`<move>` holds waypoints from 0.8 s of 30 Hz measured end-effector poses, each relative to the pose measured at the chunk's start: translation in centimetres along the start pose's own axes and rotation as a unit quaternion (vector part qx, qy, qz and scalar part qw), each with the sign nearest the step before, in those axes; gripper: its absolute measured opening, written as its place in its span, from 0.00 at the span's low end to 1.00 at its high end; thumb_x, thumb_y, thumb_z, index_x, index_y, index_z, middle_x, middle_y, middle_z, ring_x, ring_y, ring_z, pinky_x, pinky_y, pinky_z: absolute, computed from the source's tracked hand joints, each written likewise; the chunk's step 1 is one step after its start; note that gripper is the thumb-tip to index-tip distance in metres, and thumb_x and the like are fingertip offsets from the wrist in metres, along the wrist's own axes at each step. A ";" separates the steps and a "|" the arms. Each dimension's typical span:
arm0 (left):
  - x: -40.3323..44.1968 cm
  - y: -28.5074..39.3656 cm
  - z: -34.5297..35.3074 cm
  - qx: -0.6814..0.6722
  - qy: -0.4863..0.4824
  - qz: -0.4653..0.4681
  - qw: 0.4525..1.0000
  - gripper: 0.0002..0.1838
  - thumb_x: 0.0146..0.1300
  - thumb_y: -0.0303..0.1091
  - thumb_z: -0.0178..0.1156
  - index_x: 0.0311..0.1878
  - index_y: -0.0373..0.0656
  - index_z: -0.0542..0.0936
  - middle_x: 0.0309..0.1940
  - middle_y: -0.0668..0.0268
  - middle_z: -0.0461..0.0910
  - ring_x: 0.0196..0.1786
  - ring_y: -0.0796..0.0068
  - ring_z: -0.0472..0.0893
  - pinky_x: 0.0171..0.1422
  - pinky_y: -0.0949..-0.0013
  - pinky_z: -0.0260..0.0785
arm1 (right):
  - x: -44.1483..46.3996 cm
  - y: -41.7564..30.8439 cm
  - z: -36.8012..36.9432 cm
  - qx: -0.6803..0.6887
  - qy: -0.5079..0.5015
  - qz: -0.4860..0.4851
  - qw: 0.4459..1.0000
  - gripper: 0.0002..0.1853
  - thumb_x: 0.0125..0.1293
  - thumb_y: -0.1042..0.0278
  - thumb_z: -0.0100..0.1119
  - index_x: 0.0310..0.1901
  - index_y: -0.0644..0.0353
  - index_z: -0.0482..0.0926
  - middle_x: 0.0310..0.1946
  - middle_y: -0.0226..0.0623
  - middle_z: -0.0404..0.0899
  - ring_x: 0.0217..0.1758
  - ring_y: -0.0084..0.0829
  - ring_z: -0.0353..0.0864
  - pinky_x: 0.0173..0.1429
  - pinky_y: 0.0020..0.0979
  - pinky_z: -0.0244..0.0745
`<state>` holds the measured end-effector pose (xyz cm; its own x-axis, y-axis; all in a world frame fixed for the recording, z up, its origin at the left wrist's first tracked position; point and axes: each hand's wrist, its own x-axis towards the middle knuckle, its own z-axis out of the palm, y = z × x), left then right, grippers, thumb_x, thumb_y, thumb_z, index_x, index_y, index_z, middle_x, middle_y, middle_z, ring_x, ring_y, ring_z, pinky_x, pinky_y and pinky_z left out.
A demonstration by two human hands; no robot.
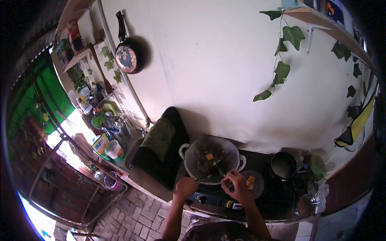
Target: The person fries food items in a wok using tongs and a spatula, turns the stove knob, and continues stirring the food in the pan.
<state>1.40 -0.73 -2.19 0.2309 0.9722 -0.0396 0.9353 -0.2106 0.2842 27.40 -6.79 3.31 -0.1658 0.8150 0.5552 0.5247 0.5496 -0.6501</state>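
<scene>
Head camera: a wide 2-handled pan [193, 166] sits on the black stove [275, 195], with dark food [222, 154] in it and 1 pale orange block [209, 156] lying on top. The right hand [236, 186] has its fingers wrapped round the black handle of a spatula [220, 168], whose head is down in the food. The left hand [186, 188] is curled at the pan's near left edge, closed on a slim utensil [204, 178] that reaches over the rim; the grip itself is partly hidden.

Just right of the pan, a clear plate [259, 187] carries orange pieces [251, 181]; the right hand covers part of its left side. Farther right stands a dark saucepan [284, 165], with a green container [317, 167] near the wall beyond it. Close on the pan's left rises a black ribbed block [163, 181] with a green cloth [159, 138] draped over it, crowding the left pan handle.

Farther left, a wire dish rack [119, 124] stands above a pouch [100, 145] and a plastic tub [114, 150]. On the wall hang a frying pan [128, 56] and a wooden spatula [101, 70], while a leafy vine [282, 70] trails from the right shelf [333, 25], clear of both hands.
</scene>
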 end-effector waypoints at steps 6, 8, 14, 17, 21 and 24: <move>0.5 0.8 -4.0 0.010 -0.023 -0.022 0.999 0.20 0.67 0.49 0.62 0.40 0.40 0.88 0.40 0.47 0.87 0.47 0.45 0.87 0.53 0.48 0.80 | -1.0 -0.2 -2.1 -0.008 0.028 0.003 1.000 0.08 0.58 0.76 0.71 0.34 0.63 0.78 0.33 0.41 0.77 0.33 0.36 0.83 0.35 0.35 0.75; 1.2 1.2 -5.9 0.034 -0.015 -0.026 0.999 0.19 0.67 0.49 0.62 0.39 0.40 0.88 0.39 0.49 0.87 0.47 0.46 0.87 0.51 0.49 0.81 | -1.1 -0.6 -2.1 -0.022 0.038 0.014 0.999 0.08 0.58 0.75 0.71 0.33 0.63 0.78 0.33 0.41 0.77 0.33 0.35 0.83 0.35 0.35 0.75; 3.3 1.4 -6.7 0.067 -0.021 0.006 0.997 0.18 0.66 0.49 0.64 0.37 0.42 0.88 0.37 0.52 0.88 0.44 0.49 0.88 0.47 0.51 0.82 | -1.4 -0.3 -0.3 -0.126 0.063 0.001 0.990 0.09 0.56 0.77 0.72 0.32 0.61 0.78 0.30 0.39 0.79 0.32 0.33 0.81 0.35 0.32 0.74; 3.4 1.1 -6.8 0.068 -0.044 0.035 0.996 0.19 0.66 0.50 0.64 0.39 0.42 0.88 0.38 0.52 0.88 0.44 0.49 0.88 0.47 0.51 0.82 | -1.7 -0.5 1.0 -0.023 0.065 0.002 0.998 0.09 0.56 0.77 0.72 0.31 0.60 0.78 0.28 0.38 0.78 0.31 0.35 0.80 0.35 0.32 0.74; 2.5 -0.1 -7.4 0.055 -0.033 0.052 0.997 0.20 0.65 0.52 0.65 0.40 0.41 0.88 0.39 0.51 0.88 0.44 0.48 0.88 0.47 0.50 0.81 | -1.2 -2.1 0.5 -0.062 0.140 -0.022 0.988 0.08 0.57 0.79 0.70 0.31 0.61 0.77 0.28 0.39 0.78 0.31 0.36 0.80 0.35 0.32 0.74; 2.2 -1.3 -7.6 0.048 -0.043 0.039 0.997 0.21 0.65 0.52 0.65 0.40 0.40 0.88 0.38 0.50 0.87 0.45 0.48 0.88 0.48 0.49 0.81 | -0.5 -1.9 0.5 -0.085 0.184 -0.067 0.977 0.09 0.58 0.80 0.70 0.33 0.62 0.76 0.29 0.39 0.77 0.31 0.34 0.80 0.35 0.31 0.75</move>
<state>-1.35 2.44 4.66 0.3216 0.9412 -0.1035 0.9341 -0.2974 0.1975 26.10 -8.12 3.99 0.0530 0.5989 0.7991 0.6550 0.5832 -0.4805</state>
